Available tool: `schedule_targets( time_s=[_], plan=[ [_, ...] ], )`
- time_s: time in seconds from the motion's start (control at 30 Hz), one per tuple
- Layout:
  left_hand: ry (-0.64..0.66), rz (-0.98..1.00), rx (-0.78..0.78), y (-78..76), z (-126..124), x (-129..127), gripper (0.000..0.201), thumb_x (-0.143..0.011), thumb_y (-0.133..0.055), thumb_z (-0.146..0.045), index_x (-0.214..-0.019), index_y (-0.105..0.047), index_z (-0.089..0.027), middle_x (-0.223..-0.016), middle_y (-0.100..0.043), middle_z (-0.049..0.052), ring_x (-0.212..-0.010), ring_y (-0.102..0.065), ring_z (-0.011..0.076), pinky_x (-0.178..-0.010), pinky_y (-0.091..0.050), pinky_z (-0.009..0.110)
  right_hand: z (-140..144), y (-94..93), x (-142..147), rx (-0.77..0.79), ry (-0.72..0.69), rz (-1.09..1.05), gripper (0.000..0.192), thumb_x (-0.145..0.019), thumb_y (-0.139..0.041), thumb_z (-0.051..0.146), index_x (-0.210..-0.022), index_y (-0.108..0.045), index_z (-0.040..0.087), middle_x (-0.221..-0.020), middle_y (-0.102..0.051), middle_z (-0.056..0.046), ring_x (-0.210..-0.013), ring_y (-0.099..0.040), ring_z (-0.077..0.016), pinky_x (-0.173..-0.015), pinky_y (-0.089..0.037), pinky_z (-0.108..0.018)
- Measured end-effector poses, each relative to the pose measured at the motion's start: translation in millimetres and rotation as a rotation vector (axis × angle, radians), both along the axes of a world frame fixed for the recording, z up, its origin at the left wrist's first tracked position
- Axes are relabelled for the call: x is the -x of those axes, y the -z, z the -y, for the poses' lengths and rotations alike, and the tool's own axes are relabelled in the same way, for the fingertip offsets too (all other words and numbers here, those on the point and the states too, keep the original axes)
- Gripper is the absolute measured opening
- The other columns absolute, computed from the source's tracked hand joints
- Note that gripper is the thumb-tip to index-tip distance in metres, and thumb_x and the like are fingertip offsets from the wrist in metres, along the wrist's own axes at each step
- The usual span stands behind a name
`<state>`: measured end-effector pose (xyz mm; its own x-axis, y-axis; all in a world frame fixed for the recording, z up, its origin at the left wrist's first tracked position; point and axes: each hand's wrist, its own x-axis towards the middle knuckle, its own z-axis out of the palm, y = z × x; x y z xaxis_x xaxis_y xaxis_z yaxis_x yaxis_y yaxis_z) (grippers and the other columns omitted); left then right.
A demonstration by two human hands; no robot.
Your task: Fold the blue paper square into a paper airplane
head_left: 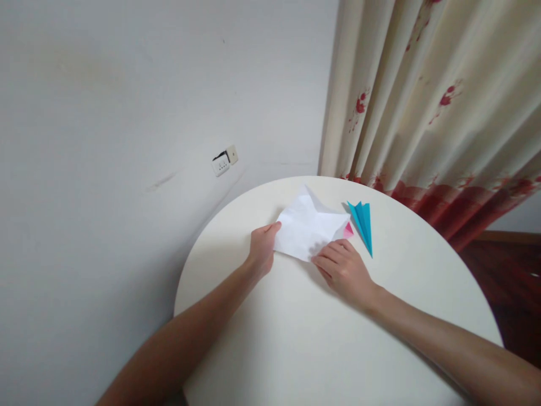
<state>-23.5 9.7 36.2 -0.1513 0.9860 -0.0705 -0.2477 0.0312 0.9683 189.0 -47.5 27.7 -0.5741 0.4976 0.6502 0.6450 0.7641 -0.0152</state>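
Note:
A creased sheet of white paper [302, 228] is between my two hands over the round table, its far part rising in a fold. My left hand [262, 246] pinches its left edge, the thumb on top. At the near right edge, my right hand [340, 268] has its fingers bent and pressed together on the paper; the fingertips are partly hidden. A small pink piece [348, 230] shows at the sheet's right side; I cannot tell whether it is part of the sheet or lies under it. Just right of that rests a folded blue paper plane [363, 225], its narrow tip toward me.
The white round table [270, 338] meets a white wall [127, 113] on the left. A wall socket [221, 164] sits low on that wall. Cream curtains [422, 101] with red patterns hang behind the table at the right, above a dark reddish floor [502, 282].

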Motion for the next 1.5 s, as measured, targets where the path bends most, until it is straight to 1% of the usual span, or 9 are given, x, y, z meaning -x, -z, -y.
schedule_targets(
  time_s=[0.3, 0.47, 0.57, 0.67, 0.8, 0.97, 1.2, 1.3, 1.5],
  plan=[
    [0.084, -0.541, 0.072, 8.1, -26.5, 28.1, 0.063, -0.075, -0.062, -0.024, -0.137, -0.053, -0.014, -0.085, -0.070, 0.004, -0.064, -0.063, 0.0170, -0.055, -0.047, 0.025, -4.7, 11.6, 2.8, 0.391, 0.150, 0.158, 0.024, -0.091, -0.061, 0.015, -0.113, -0.072, 0.019, -0.125, -0.066, -0.013, -0.116, -0.058, -0.0279, -0.094, -0.049, -0.040],
    [0.265, -0.768, 0.100, 6.5, -33.9, 55.6, 0.056, -0.068, -0.074, -0.019, -0.123, -0.065, -0.013, -0.066, -0.061, -0.002, -0.054, -0.055, 0.0144, -0.055, -0.044, 0.025, -12.3, 18.3, -1.2, 0.348, 0.131, 0.181, 0.022, -0.094, -0.056, 0.012, -0.104, -0.075, 0.018, -0.123, -0.069, -0.013, -0.118, -0.060, -0.0290, -0.096, -0.049, -0.043],
    [0.244, -0.895, 0.044, 4.2, -38.8, 68.3, 0.063, -0.071, -0.076, -0.029, -0.130, -0.060, -0.014, -0.094, -0.068, 0.006, -0.073, -0.064, 0.0191, -0.068, -0.052, 0.031, -17.8, 19.9, -2.9, 0.300, 0.092, 0.135, 0.025, -0.092, -0.055, 0.008, -0.106, -0.074, 0.017, -0.119, -0.073, -0.013, -0.115, -0.063, -0.0290, -0.099, -0.049, -0.044],
    [0.139, -1.039, -0.249, -8.3, -42.5, 83.2, 0.077, -0.079, -0.070, -0.031, -0.150, -0.042, -0.019, -0.140, -0.052, 0.016, -0.112, -0.062, 0.0259, -0.096, -0.051, 0.041, -18.7, 14.1, -6.3, 0.271, -0.016, 0.045, 0.027, -0.094, -0.051, 0.008, -0.110, -0.071, 0.017, -0.112, -0.075, -0.013, -0.110, -0.067, -0.0273, -0.097, -0.050, -0.043],
    [0.573, -0.886, -0.496, -39.1, -33.3, 105.7, 0.050, -0.093, -0.060, -0.046, -0.136, -0.060, -0.022, -0.145, -0.056, 0.013, -0.138, -0.048, 0.0287, -0.118, -0.033, 0.046, -14.9, -1.7, -15.5, 0.338, -0.105, -0.184, 0.023, -0.099, -0.047, 0.017, -0.107, -0.068, 0.019, -0.097, -0.076, -0.009, -0.085, -0.070, -0.0222, -0.078, -0.054, -0.035],
    [0.984, -0.496, -0.446, -60.2, -8.7, 100.2, 0.101, -0.056, -0.085, -0.071, -0.138, -0.060, -0.017, -0.139, -0.061, 0.020, -0.134, -0.053, 0.0383, -0.108, -0.044, 0.046, -21.4, -15.0, -26.0, 0.472, 0.001, -0.632, 0.017, -0.095, -0.059, 0.034, -0.094, -0.070, 0.022, -0.091, -0.075, -0.006, -0.081, -0.068, -0.0229, -0.071, -0.054, -0.034],
    [0.519, -0.551, -0.089, -45.5, 0.0, 56.1, 0.053, -0.072, -0.079, -0.057, -0.102, -0.072, -0.014, -0.100, -0.077, 0.010, -0.086, -0.072, 0.0274, -0.072, -0.056, 0.034, -36.9, -15.0, -26.2, 0.675, 0.163, -1.147, 0.033, -0.079, -0.077, 0.048, -0.098, -0.068, 0.022, -0.077, -0.068, -0.003, -0.055, -0.058, -0.0170, -0.047, -0.046, -0.030],
    [0.434, -0.672, -0.079, -38.7, -15.5, 73.5, 0.057, -0.077, -0.072, -0.059, -0.114, -0.069, -0.015, -0.107, -0.075, 0.010, -0.091, -0.071, 0.0285, -0.074, -0.056, 0.035, -36.2, -16.3, -24.4, 0.750, 0.083, -1.268, 0.041, -0.078, -0.077, 0.048, -0.107, -0.062, 0.024, -0.077, -0.066, 0.000, -0.047, -0.053, -0.0129, -0.040, -0.042, -0.027],
    [0.154, -1.387, -0.071, -15.1, -54.5, 130.2, 0.076, -0.073, -0.077, -0.043, -0.139, -0.055, -0.015, -0.134, -0.063, 0.017, -0.123, -0.059, 0.0350, -0.103, -0.045, 0.041, -34.4, -16.2, -24.6, 0.705, 0.063, -1.234, 0.034, -0.080, -0.074, 0.045, -0.101, -0.063, 0.021, -0.088, -0.067, -0.003, -0.059, -0.061, -0.0139, -0.043, -0.048, -0.026]
  ],
)
